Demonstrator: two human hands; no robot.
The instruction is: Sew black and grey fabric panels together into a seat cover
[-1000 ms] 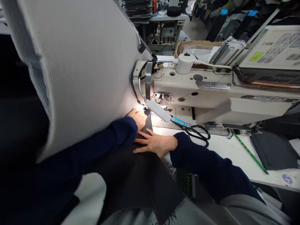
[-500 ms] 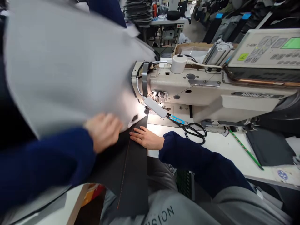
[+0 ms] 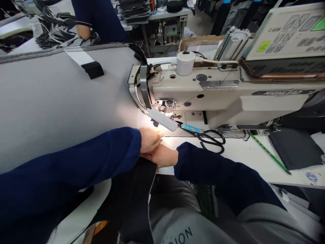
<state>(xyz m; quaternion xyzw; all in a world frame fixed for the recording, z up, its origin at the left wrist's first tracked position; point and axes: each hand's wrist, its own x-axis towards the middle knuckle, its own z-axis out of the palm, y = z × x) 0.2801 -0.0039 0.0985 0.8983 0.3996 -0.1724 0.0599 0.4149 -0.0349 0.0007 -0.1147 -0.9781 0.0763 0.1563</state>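
Under and beyond your left hand [image 3: 150,139], the grey panel [image 3: 63,101] is matt cloth with a fine ribbed weave. The black strip [image 3: 142,183] below your right hand [image 3: 162,156] is a smoother matt fabric. Your sleeves [image 3: 101,159] are soft navy knit. Just past both hands, the sewing machine [image 3: 215,98] is cream-painted metal, semi-glossy and scuffed, with bare bright metal at the needle end. The lamp head [image 3: 162,119] above your left hand looks like smooth white plastic. Right of your right hand, the scissors [image 3: 212,139] have glossy black handles and lie on a smooth white tabletop [image 3: 254,159].
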